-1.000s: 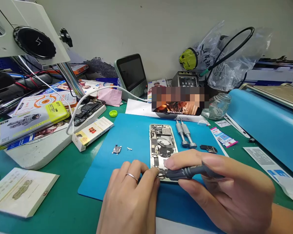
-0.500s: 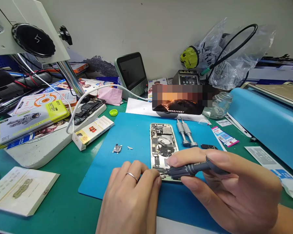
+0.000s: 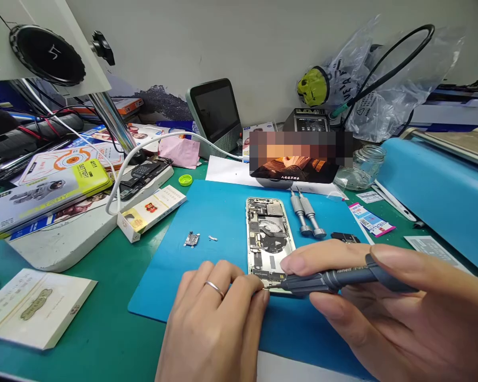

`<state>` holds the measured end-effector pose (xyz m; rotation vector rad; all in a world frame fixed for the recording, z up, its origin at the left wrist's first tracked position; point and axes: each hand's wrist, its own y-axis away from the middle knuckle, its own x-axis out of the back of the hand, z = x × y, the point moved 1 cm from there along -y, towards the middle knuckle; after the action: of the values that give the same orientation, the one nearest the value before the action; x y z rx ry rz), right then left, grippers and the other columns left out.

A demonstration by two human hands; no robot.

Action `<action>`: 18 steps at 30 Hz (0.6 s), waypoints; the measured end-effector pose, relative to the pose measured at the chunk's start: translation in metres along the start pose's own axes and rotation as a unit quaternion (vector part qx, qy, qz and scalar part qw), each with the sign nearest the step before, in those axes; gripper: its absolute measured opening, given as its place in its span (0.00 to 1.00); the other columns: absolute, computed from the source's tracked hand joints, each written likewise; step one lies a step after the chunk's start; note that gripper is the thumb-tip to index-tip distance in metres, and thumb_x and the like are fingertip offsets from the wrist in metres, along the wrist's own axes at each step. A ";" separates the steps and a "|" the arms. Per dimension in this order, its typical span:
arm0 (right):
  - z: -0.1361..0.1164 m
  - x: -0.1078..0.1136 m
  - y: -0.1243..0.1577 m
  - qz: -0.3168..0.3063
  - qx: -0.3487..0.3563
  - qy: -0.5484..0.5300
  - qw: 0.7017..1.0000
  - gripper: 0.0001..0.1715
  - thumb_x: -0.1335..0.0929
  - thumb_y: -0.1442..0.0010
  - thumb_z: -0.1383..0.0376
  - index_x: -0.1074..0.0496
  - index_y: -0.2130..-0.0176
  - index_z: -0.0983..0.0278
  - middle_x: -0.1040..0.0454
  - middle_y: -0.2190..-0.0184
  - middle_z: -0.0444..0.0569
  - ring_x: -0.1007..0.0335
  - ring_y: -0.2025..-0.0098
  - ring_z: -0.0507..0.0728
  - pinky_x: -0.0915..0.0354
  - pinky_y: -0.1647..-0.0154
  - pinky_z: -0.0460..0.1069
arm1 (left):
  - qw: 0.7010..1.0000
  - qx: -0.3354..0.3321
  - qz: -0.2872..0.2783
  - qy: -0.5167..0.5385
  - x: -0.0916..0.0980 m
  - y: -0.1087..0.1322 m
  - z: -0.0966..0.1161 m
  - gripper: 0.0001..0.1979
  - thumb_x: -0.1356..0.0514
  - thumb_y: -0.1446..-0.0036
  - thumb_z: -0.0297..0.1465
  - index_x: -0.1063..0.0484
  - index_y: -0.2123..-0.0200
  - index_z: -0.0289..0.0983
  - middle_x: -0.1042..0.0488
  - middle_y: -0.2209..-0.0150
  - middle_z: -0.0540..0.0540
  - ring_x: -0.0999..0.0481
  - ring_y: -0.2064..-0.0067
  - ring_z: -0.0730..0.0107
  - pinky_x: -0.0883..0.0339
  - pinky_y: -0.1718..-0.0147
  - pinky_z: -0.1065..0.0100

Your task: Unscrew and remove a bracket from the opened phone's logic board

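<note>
An opened phone (image 3: 263,239) lies on the blue mat, its inner parts bare. My right hand (image 3: 366,302) grips a dark grey screwdriver (image 3: 322,281) held nearly level, fingers and thumb around its barrel. Its tip points left, at the phone's lower edge. My left hand (image 3: 215,318), with a ring on one finger, is closed beside the phone's lower left corner. Its thumb and forefinger meet close to the tip; what they pinch is hidden. A small metal part (image 3: 191,239) and a tiny silvery piece (image 3: 212,238) lie left of the phone.
Two grey screwdrivers (image 3: 307,215) lie right of the phone, near a small dark part (image 3: 344,237). Behind stand a video screen (image 3: 292,164), a glass jar (image 3: 364,167) and a smart display (image 3: 217,114). A microscope stand (image 3: 48,55) and boxes (image 3: 151,212) occupy the left.
The right hand and screwdriver sit slightly farther right in view, and the handle's rear end has tilted lower. The left hand stays by the phone's corner. The camera view has shifted slightly.
</note>
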<state>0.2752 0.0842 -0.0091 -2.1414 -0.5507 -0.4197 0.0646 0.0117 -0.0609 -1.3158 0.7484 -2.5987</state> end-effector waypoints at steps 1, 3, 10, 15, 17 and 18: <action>0.000 0.000 0.000 -0.002 -0.003 0.001 1.000 0.53 0.24 0.42 0.82 0.33 0.29 0.44 0.11 0.52 0.46 0.10 0.60 0.62 0.12 0.59 0.52 | 1.000 -0.001 0.002 0.001 0.000 0.000 0.000 0.09 0.41 0.27 0.24 0.28 0.54 0.47 0.24 0.60 0.55 0.28 0.60 0.65 0.41 0.54 0.59; 0.001 0.000 0.001 -0.002 -0.009 0.000 1.000 0.52 0.24 0.42 0.81 0.33 0.29 0.44 0.11 0.52 0.46 0.10 0.60 0.61 0.12 0.61 0.51 | 1.000 0.000 0.003 0.001 0.000 -0.001 0.001 0.09 0.40 0.27 0.24 0.28 0.54 0.47 0.24 0.60 0.55 0.28 0.60 0.65 0.41 0.54 0.60; 0.000 -0.003 0.000 0.007 -0.024 -0.023 0.999 0.50 0.23 0.41 0.80 0.31 0.30 0.43 0.11 0.53 0.45 0.10 0.60 0.61 0.12 0.60 0.52 | 1.000 0.007 0.002 0.012 0.001 -0.002 0.001 0.10 0.40 0.28 0.24 0.28 0.54 0.47 0.24 0.61 0.56 0.27 0.60 0.66 0.41 0.56 0.60; -0.002 -0.003 -0.001 0.008 -0.029 -0.014 0.999 0.47 0.22 0.41 0.78 0.30 0.32 0.44 0.11 0.53 0.46 0.10 0.61 0.62 0.12 0.60 0.53 | 1.000 0.009 0.001 0.019 0.002 -0.001 0.002 0.10 0.39 0.28 0.24 0.28 0.54 0.47 0.24 0.61 0.56 0.27 0.60 0.67 0.41 0.57 0.60; -0.003 -0.004 -0.001 0.015 -0.029 -0.013 0.999 0.46 0.21 0.41 0.78 0.29 0.33 0.44 0.11 0.54 0.46 0.10 0.61 0.63 0.12 0.60 0.52 | 1.000 0.007 0.003 0.017 0.002 -0.001 0.002 0.10 0.39 0.28 0.24 0.28 0.54 0.47 0.24 0.61 0.57 0.27 0.61 0.67 0.40 0.57 0.60; -0.003 -0.004 -0.002 0.016 -0.031 -0.015 0.999 0.46 0.21 0.41 0.78 0.28 0.33 0.44 0.11 0.54 0.46 0.09 0.62 0.63 0.12 0.60 0.52 | 1.000 0.007 0.004 0.016 0.002 -0.001 0.002 0.10 0.40 0.28 0.24 0.28 0.54 0.48 0.24 0.61 0.57 0.27 0.61 0.67 0.40 0.56 0.61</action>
<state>0.2704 0.0817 -0.0080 -2.2157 -0.5249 -0.3924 0.0652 0.0107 -0.0576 -1.2688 0.7386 -2.6196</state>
